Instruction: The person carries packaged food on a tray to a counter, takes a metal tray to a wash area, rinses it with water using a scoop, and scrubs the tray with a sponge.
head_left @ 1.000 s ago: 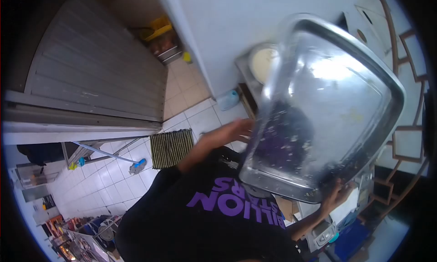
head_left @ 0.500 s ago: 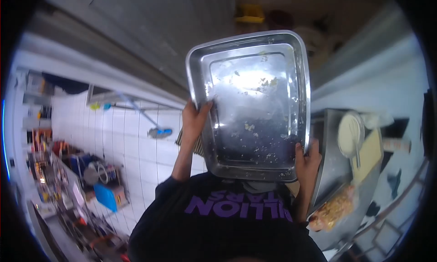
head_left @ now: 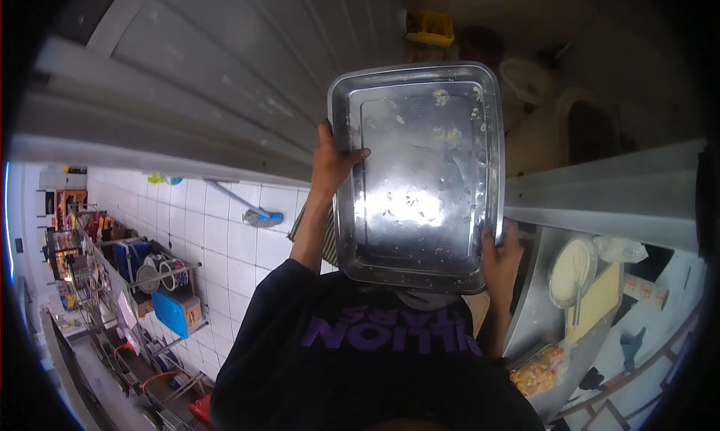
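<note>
A deep rectangular metal tray (head_left: 409, 169) is held up in front of my chest, with food crumbs stuck to its shiny inside. My left hand (head_left: 334, 161) grips the left rim, its thumb over the edge. Lower down on the opposite side, my right hand (head_left: 501, 255) clasps the right rim near the corner, thumb inside. The fingers under the tray are hidden. The tray holds only scattered bits of residue.
Ahead, a doorway with a grey door (head_left: 247, 71) leads to a dim room with a yellow crate (head_left: 430, 28). At right, a metal counter holds a strainer (head_left: 574, 272), a yellow board (head_left: 596, 303) and bagged food (head_left: 538, 372). A mop (head_left: 262, 217) lies left, beyond it a rack.
The doorway now looms closer, and more of the dim room shows. The tray has shifted slightly right in view, still in both hands, and its light reflection has moved lower.
</note>
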Action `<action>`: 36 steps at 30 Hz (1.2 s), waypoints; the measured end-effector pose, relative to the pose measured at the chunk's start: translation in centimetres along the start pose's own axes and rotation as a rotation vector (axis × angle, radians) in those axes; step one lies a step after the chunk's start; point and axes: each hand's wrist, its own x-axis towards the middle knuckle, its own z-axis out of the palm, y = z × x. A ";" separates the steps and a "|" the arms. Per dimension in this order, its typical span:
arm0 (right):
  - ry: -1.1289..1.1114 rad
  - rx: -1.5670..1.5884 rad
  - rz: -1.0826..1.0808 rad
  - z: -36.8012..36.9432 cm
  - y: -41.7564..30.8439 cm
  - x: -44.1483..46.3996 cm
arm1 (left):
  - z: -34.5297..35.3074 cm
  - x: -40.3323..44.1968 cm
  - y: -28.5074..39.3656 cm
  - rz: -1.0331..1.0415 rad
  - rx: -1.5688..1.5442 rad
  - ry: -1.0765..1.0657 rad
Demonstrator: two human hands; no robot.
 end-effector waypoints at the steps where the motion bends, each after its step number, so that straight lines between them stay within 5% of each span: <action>1: 0.017 0.001 0.008 0.3 0.7 -0.3 | 0.3 0.2 -0.2 0.019 -0.026 -0.023; 5: 0.023 0.088 0.020 0.2 0.3 -0.7 | 0.8 0.2 -1.0 0.168 -0.049 -0.023; 8: -0.010 0.090 0.052 -0.2 -0.4 0.3 | 0.0 0.8 -1.0 0.045 -0.053 -0.092; 10: -0.020 0.252 0.062 0.5 0.0 0.4 | -0.3 0.8 -1.6 -0.031 -0.441 -0.199; 12: 0.035 0.294 0.119 1.2 0.4 0.7 | -2.0 -0.1 -0.1 -0.349 -0.667 -0.335; 17: 0.027 0.166 0.128 4.6 0.7 2.3 | -4.3 -1.5 -0.9 -0.453 -0.351 -0.544; 22: -0.287 0.332 0.617 4.4 -1.9 4.0 | -4.3 4.8 2.8 -0.523 -0.497 -0.747; 23: -0.140 0.348 0.397 5.0 -1.4 2.9 | -4.2 6.4 4.0 -0.480 -0.521 -0.797; 25: -0.152 0.436 0.352 6.2 1.3 2.3 | -2.6 9.0 5.3 -0.624 -0.436 -0.794; 29: 0.134 1.298 0.462 10.0 -0.3 1.2 | 1.7 14.8 10.3 -0.762 -0.590 -0.890; 32: 0.223 1.214 0.686 7.7 -5.5 0.4 | 3.2 16.6 15.2 -0.782 -0.662 -0.975; 36: 0.340 1.425 0.526 4.8 -10.9 0.8 | 5.8 18.2 17.8 -0.859 -0.754 -1.120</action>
